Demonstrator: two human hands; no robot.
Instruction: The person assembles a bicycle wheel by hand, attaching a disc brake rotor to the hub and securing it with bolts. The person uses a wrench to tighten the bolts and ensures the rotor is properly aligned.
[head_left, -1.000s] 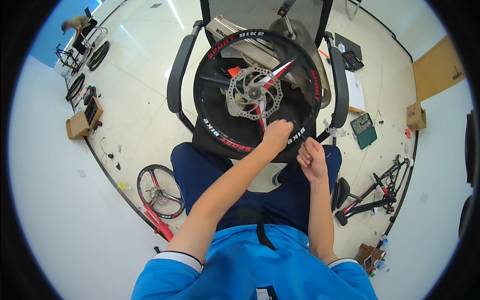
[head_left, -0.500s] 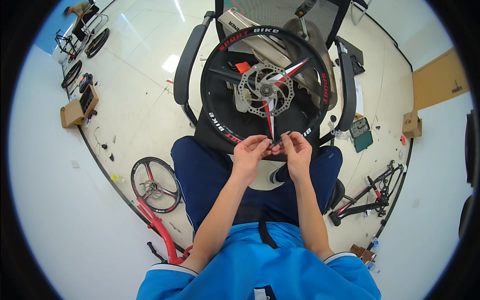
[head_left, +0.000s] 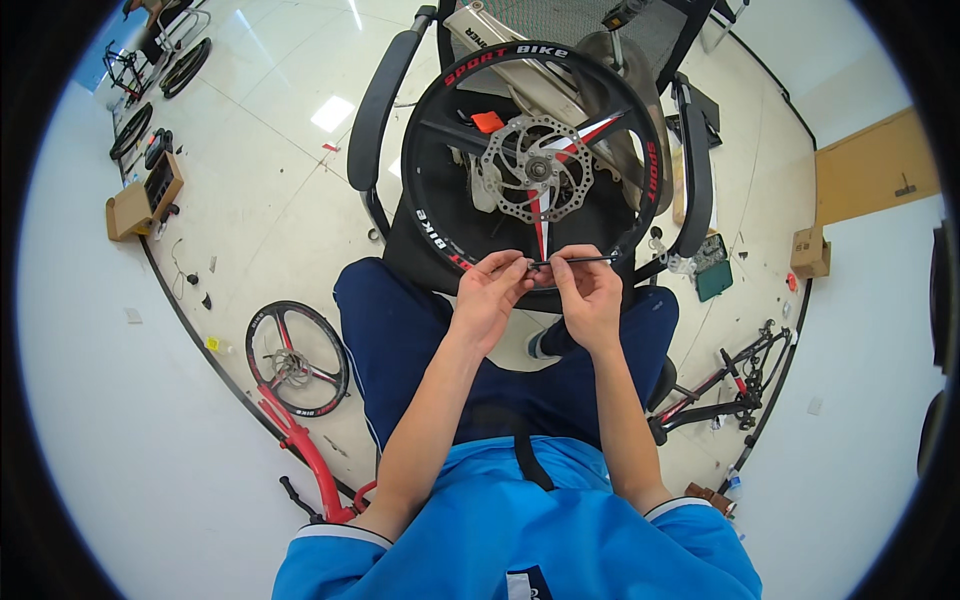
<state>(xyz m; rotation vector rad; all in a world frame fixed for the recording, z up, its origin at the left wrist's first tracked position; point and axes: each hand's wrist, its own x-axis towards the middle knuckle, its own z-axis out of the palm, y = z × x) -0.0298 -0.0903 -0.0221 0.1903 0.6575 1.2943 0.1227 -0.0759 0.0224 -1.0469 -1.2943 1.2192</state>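
My left hand [head_left: 488, 298] and my right hand [head_left: 591, 302] meet at the near edge of a black bicycle wheel [head_left: 413, 160], thumbs and fingers pinched. Between the right fingers is a thin black rod [head_left: 590, 259], lying crosswise with one end sticking out to the right. At its other end the left fingertips pinch something tiny, mostly hidden. The wheel lies flat on the seat of an office chair [head_left: 385, 95], its silver brake disc [head_left: 572, 204] facing up. An orange piece [head_left: 488, 122] shows through the spokes.
On the floor at left lie another wheel [head_left: 252, 350] and a red frame part [head_left: 318, 468]. A black bicycle frame [head_left: 722, 412] rests at right, with a green case [head_left: 714, 281] and cardboard box [head_left: 811, 254] farther off. Another person [head_left: 150, 10] is at the far left.
The thin black rod now shows between my right fingers, pointing right. Both hands have shifted slightly up and left in the picture, and the whole view has tilted a little.
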